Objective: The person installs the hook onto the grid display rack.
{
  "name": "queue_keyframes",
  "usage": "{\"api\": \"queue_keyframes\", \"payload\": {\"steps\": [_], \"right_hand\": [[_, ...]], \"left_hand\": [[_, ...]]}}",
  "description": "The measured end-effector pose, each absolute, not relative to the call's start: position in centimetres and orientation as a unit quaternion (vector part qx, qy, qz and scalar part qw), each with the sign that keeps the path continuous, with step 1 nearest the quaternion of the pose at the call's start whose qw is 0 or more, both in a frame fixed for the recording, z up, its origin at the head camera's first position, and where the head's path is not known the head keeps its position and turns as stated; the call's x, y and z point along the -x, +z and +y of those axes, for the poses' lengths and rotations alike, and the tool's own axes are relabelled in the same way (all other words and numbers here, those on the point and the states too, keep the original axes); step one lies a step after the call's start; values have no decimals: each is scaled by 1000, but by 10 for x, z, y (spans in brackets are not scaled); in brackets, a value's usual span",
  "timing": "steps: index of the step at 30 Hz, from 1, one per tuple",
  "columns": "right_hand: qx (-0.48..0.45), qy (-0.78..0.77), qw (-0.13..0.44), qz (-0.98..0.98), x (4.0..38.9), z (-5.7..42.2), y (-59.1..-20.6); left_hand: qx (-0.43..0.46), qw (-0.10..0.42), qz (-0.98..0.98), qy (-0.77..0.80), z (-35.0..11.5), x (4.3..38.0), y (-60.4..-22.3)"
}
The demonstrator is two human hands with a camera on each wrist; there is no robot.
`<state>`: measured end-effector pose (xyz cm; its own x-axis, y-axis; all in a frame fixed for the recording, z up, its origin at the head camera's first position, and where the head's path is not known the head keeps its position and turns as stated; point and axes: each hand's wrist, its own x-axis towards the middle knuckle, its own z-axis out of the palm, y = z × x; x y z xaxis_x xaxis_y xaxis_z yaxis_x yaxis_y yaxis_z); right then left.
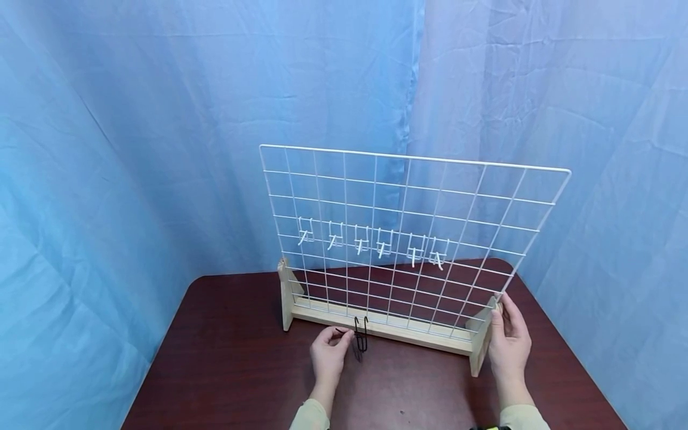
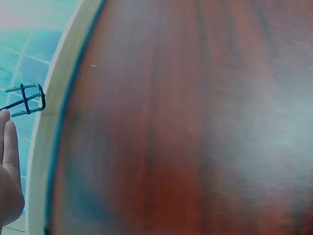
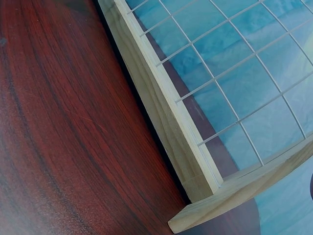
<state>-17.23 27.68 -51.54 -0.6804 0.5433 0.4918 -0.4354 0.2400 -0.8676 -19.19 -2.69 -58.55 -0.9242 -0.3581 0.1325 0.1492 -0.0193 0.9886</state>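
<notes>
In the head view my left hand [image 1: 329, 355] pinches a black wire hook [image 1: 366, 343] by its prong between thumb and fingers. The hook is held just in front of the base bar [image 1: 387, 326] of a wooden stand; the left wrist view shows its square wire frame [image 2: 23, 93] beyond the fingertips. My right hand [image 1: 510, 346] grips the top of the stand's right end piece [image 1: 478, 349], by the grid's lower right corner. A white wire grid [image 1: 414, 157] stands upright in the stand. Several white hooks [image 1: 383, 246] hang in a row along one of its middle wires.
The stand's left end piece [image 1: 287, 298] rests on a dark red wood-grain table [image 1: 226, 358]. Blue curtains [image 1: 188, 119] surround the table at the back and both sides. In the right wrist view the base bar [image 3: 151, 93] meets the right end piece.
</notes>
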Motion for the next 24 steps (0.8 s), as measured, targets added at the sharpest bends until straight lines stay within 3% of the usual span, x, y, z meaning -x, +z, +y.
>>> {"api": "queue_keyframes", "payload": {"steps": [13, 24], "right_hand": [[42, 611, 398, -683, 172, 276, -515], [25, 631, 405, -661, 174, 277, -517]], "left_hand": [[-10, 313, -673, -670, -36, 188, -502], [21, 386, -625, -678, -48, 206, -489]]}}
